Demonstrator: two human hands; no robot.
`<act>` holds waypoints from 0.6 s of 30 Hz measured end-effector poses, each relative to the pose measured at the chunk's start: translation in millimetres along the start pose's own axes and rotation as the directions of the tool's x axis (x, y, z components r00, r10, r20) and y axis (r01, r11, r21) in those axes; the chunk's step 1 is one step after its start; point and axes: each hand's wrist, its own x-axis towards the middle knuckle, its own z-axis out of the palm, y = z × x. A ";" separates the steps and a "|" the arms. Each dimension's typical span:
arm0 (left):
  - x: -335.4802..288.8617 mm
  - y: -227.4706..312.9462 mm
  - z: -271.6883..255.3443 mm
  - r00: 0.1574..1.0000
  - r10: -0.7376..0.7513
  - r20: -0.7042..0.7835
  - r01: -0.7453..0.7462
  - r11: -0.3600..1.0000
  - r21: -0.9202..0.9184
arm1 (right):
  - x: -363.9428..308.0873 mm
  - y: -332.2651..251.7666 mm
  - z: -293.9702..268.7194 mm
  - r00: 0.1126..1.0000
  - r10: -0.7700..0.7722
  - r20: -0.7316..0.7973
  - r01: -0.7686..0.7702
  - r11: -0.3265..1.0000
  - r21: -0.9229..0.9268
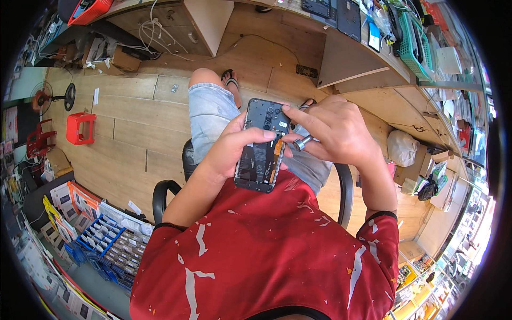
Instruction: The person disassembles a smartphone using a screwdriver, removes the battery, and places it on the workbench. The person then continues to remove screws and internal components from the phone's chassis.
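Note:
A smartphone with its back cover off (260,160) is held over my lap, its battery and inner parts showing. Its cluster of round camera lenses is toward the far end. My left hand (229,144) grips the phone from the left side, thumb lying across its middle and the other fingers mostly hidden beneath. My right hand (338,130) is closed around a grey metal screwdriver (303,143), whose rounded end sticks out beside the phone. The right index fingertip is at the phone's far right corner, by the lenses. The screwdriver's tip cannot be made out.
I sit in a black armchair (345,194). A wooden workbench (368,80) with phone parts and a green basket (415,48) runs along the far right. A red stool (81,128) and a fan (69,97) stand left. A blue tray of small packets (101,234) sits at lower left.

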 end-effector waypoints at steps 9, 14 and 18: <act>3.9 0.7 1.2 0.999 0.023 -0.044 -0.017 0.991 0.131 | 2.6 2.8 7.8 0.981 -0.155 -0.118 0.143 0.984 -0.106; 4.0 -1.9 -0.8 0.998 0.028 -0.061 -0.019 0.989 0.145 | 0.2 0.9 11.4 0.978 -0.150 -0.145 0.134 0.985 -0.112; 3.7 -0.4 1.3 0.996 0.019 -0.087 -0.004 0.985 0.173 | 0.1 1.7 14.1 0.964 -0.194 -0.179 0.172 0.977 -0.130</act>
